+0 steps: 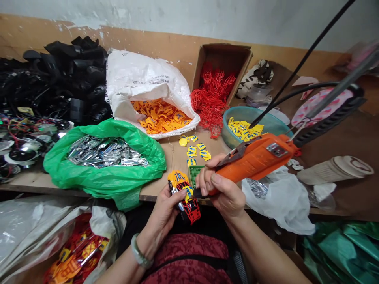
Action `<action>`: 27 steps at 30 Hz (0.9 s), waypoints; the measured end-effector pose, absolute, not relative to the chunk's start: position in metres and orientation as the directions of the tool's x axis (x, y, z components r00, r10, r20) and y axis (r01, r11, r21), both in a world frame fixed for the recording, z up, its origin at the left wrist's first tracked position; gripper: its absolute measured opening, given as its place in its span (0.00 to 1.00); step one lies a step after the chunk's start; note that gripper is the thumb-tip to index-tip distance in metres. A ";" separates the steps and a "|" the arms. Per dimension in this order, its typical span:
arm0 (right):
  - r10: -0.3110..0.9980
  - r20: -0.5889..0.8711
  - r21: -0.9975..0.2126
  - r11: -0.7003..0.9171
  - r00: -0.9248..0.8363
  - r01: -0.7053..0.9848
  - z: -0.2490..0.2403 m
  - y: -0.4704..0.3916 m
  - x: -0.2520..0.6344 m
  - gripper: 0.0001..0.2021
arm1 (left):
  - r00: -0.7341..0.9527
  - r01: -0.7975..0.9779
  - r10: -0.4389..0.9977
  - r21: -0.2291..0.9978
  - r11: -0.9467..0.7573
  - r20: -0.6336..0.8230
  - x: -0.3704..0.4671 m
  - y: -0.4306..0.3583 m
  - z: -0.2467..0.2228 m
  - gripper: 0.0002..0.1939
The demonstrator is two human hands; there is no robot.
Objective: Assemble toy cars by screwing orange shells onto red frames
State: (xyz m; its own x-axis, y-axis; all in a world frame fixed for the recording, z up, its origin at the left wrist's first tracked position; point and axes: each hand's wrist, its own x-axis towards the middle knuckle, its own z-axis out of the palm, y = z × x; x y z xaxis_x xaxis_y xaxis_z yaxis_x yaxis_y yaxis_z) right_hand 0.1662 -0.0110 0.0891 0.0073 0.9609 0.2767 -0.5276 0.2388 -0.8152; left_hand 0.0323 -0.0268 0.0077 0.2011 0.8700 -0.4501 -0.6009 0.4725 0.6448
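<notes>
My left hand (166, 209) is closed around a toy car (179, 182) with an orange hood, a red frame and a yellow piece on top, where my thumb presses. In my right hand (227, 193) is an orange electric screwdriver (256, 157), lying slanted with its cord end up to the right. Its dark tip end (199, 193) meets the car near the yellow piece; the exact contact point is too small to make out. Behind the car sits a small green basket (194, 172). Several yellow pieces (192, 151) lie loose on the table beyond it.
A green bag (148, 167) of silvery parts and a white sack (148, 71) of orange parts stand left. Red frames (209, 102) spill from a cardboard box (226, 49). To the right are a teal basin (229, 136), a white plastic bag (284, 201) and a cup (331, 169).
</notes>
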 end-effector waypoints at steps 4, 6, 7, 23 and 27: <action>0.959 0.284 -0.821 0.237 -0.010 -0.520 0.087 -0.013 0.166 0.10 | 0.195 -0.602 0.877 0.651 0.461 -0.440 0.033 -0.028 0.007 0.24; 0.953 0.304 -0.820 0.253 -0.016 -0.514 0.085 -0.013 0.167 0.10 | 0.188 -0.603 0.880 0.655 0.455 -0.437 0.034 -0.028 0.007 0.24; 0.950 0.312 -0.821 0.262 -0.015 -0.507 0.084 -0.014 0.167 0.10 | 0.184 -0.603 0.879 0.655 0.455 -0.440 0.034 -0.028 0.007 0.25; 0.944 0.309 -0.857 0.224 -0.114 -0.464 0.079 -0.022 0.168 0.10 | 0.169 -0.572 0.891 0.694 0.437 -0.422 0.035 -0.033 0.016 0.25; 0.949 0.303 -0.844 0.225 -0.086 -0.488 0.083 -0.016 0.166 0.10 | 0.210 -0.583 0.899 0.689 0.431 -0.385 0.031 -0.031 0.013 0.26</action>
